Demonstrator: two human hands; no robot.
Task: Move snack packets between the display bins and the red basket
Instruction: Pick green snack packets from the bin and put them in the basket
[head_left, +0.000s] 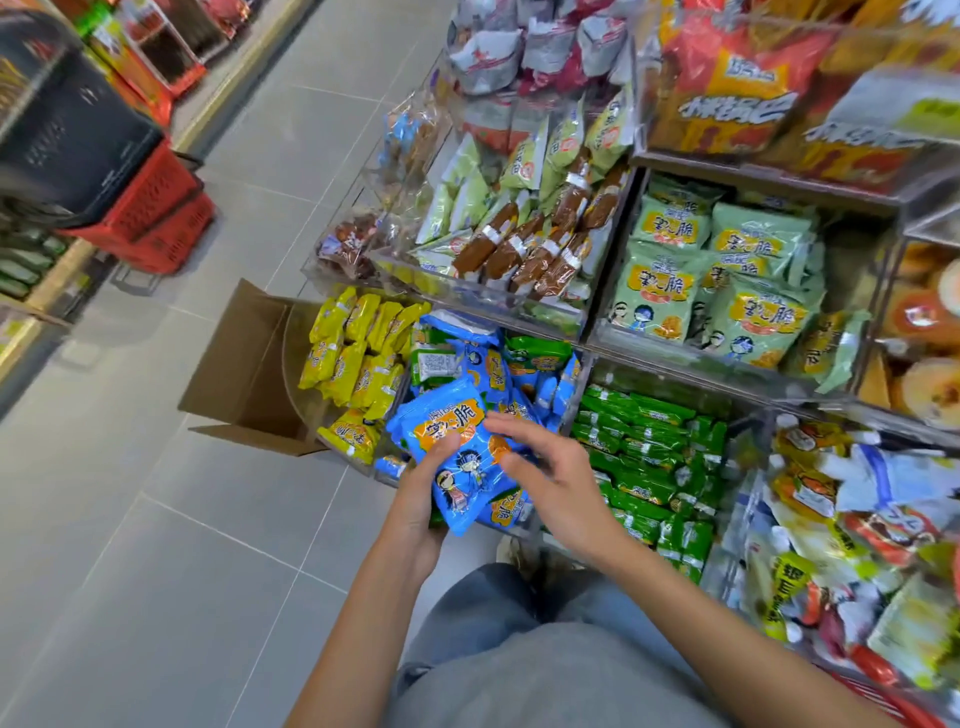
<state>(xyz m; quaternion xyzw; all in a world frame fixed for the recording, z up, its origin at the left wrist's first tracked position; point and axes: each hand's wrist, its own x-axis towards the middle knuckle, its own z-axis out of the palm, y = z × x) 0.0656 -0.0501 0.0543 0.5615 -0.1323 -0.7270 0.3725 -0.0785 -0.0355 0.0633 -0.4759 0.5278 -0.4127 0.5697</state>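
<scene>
A stack of blue plastic snack packets (452, 457) was gripped by the left hand (421, 499) above the clear plastic display bin (584, 374). The right hand (545, 467) was kept relaxed over it, grasping nothing. Yellow packets (358, 353) and an open brown cardboard box (249, 374) were seen beside it, and stacked red plastic baskets (156, 218) well apart.

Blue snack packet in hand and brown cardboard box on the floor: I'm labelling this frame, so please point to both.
Blue snack packet (467, 478): head view, printed front face.
Brown cardboard box (244, 364): head view, inside wall.
</scene>
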